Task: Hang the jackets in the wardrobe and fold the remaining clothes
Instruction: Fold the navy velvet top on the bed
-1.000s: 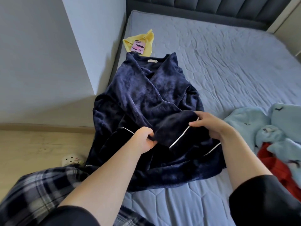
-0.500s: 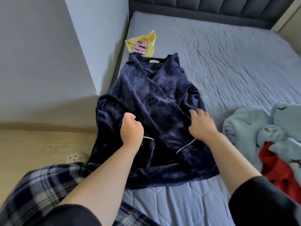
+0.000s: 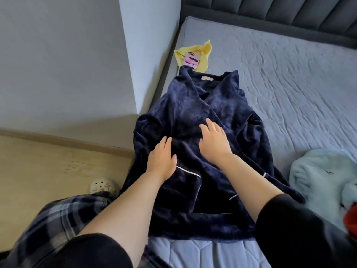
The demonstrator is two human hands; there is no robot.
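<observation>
Pressing left hand (image 3: 161, 161) and right hand (image 3: 213, 144) flat on the navy robe (image 3: 193, 105), fingers (image 3: 211, 125) straight, gripping nothing; the plush overhang could slide it off the bed (image 3: 289, 84).

Soft daylight, wide-angle edge distortion

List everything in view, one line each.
robe: one, navy with white piping, spread along mattress's left edge
cloth: one, yellow, beyond robe's collar
phone: one, pink, on the cloth
fleece garment: one, light blue, mattress's right side
red garment: one, red, right frame edge
mattress: one, grey-blue, under the clothes
headboard: one, dark grey, top
slipper: one, cream, wooden floor
left grip: one, bare, flat on robe
right grip: one, bare, flat on robe
</observation>
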